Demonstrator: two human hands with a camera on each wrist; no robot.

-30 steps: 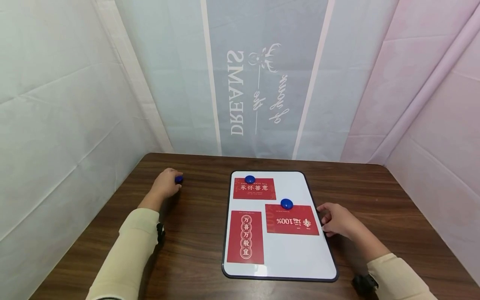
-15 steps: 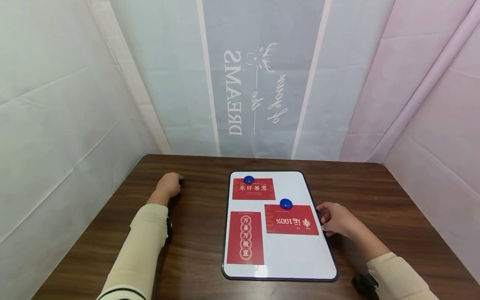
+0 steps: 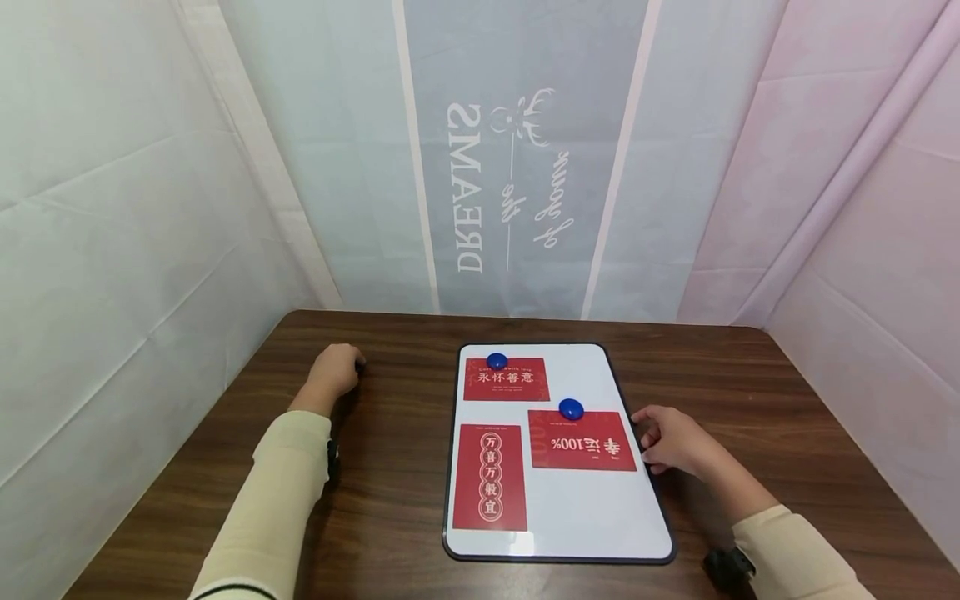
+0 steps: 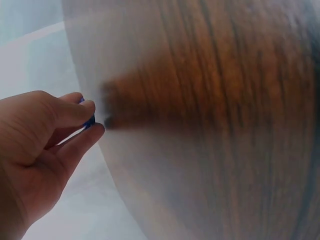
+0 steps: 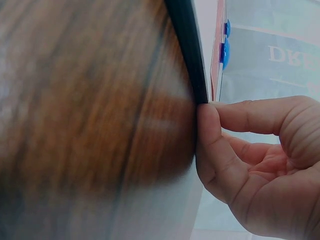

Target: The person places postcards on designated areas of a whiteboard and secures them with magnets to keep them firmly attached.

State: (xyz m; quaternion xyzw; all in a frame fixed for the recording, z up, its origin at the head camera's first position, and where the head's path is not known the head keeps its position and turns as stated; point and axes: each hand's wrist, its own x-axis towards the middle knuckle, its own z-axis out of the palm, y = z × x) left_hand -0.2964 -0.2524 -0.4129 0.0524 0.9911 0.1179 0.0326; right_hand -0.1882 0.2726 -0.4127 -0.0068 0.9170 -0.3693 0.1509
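Note:
Over the far left of the table, my left hand [image 3: 335, 371] pinches a round blue magnet [image 4: 90, 121] between thumb and fingers; the head view mostly hides the magnet behind the hand. A white magnetic whiteboard [image 3: 585, 517] with a dark rim lies in the middle. My right hand [image 3: 678, 442] pinches its right edge, and the right wrist view shows thumb and finger at the rim [image 5: 192, 55]. Three red cards are on the board: an upper one [image 3: 517, 390], a right one [image 3: 577, 454] and a lower left one [image 3: 468, 479]. Blue magnets sit on the upper card [image 3: 497, 361] and the right card [image 3: 572, 409].
The brown wooden table [image 3: 397, 467] extends around the board. Behind it hangs a pale curtain [image 3: 517, 292] with mirrored lettering, and light cloth walls [image 3: 135, 250] stand at both sides. Each wrist wears a dark device [image 3: 727, 570].
My left hand has shifted slightly right and turned, so the blue magnet is now mostly hidden from the head view. The right hand, cards and board stay put.

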